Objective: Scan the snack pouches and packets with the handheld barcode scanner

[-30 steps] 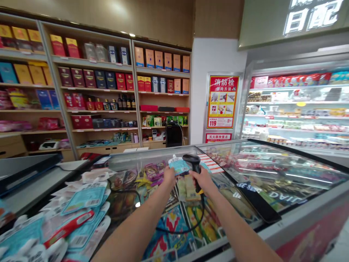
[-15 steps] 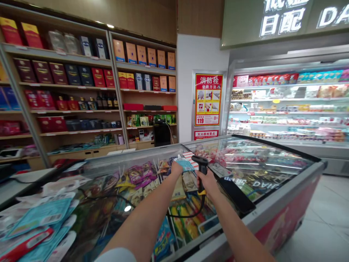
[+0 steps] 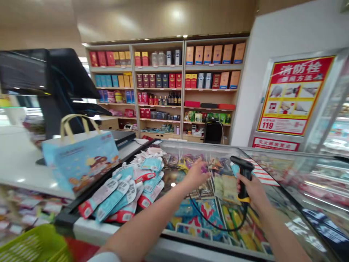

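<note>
My right hand point(image 3: 252, 191) grips a black barcode scanner point(image 3: 243, 173) with a yellow lower end, held upright above the freezer glass. From its base a black cable point(image 3: 218, 228) loops to the left. My left hand point(image 3: 196, 174) is over the glass, slightly blurred, fingers stretched out and holding nothing. Part of a light-blue packet point(image 3: 234, 169) shows just behind the scanner, beside white-and-red striped papers point(image 3: 263, 173). To the left of my left hand, flat blue, pink and red packets with white rounded ends point(image 3: 131, 189) lie heaped on the freezer.
Wrapped ice creams point(image 3: 201, 216) show through the chest freezer's glass. A light-blue carrier bag point(image 3: 84, 156) stands on the white counter point(image 3: 19, 160), by a black monitor point(image 3: 68, 72). A green basket point(image 3: 35, 245) is low at left. Shelves of boxes point(image 3: 163, 80) line the back wall.
My view has swung left, bringing in the bag, monitor and basket. My left hand has come away from the blue packet and moved left toward the heap. My right hand still holds the scanner.
</note>
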### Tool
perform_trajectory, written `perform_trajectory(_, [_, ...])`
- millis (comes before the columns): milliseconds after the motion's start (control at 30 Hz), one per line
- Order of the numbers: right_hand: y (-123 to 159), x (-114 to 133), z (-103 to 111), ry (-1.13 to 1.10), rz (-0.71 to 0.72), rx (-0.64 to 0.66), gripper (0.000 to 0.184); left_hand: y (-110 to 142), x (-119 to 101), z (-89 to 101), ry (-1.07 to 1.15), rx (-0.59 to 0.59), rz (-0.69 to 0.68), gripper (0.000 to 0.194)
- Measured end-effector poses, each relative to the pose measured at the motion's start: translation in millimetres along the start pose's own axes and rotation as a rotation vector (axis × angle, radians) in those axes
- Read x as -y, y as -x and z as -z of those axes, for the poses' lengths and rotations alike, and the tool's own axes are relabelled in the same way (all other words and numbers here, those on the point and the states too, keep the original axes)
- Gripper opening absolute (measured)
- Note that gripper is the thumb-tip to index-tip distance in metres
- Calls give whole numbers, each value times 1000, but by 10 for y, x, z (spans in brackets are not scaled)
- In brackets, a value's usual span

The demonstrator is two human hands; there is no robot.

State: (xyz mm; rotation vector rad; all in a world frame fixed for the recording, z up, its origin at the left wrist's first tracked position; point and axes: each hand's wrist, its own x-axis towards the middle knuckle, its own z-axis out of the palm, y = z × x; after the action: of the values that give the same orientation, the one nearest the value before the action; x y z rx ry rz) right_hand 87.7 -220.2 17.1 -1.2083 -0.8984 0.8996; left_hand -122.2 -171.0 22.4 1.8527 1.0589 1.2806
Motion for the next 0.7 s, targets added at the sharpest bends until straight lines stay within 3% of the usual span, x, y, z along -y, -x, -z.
perform_trajectory(100, [85,28,-327,-48,-67,64,40,544,-4,983,-17,-229,-4,38])
perform_trajectory(233, [145,-16,-697,-40,-72,164,43,1252,150,2301,-277,-508,248,42])
perform_trajectory(333, [149,-82,-935,-49,-55,254,40,1626,370,3029,-381,-542,421,57])
perform_trajectory(400, [149,-117,-1094,-63,-45,305,37,1761,516,3306,-424,-495,522,59])
perform_trajectory(467, [149,-137,-1253,-74,-44,333,37,1805,621,3433,-459,-427,588,55])
perform_trajectory(633, [111,-166,-1576,-44,-14,325,38,1699,617,3507,-613,-300,645,28])
perform_trajectory(700, [88,-200,-1646,-43,1,331,37,1671,519,3548,-640,-349,629,28])
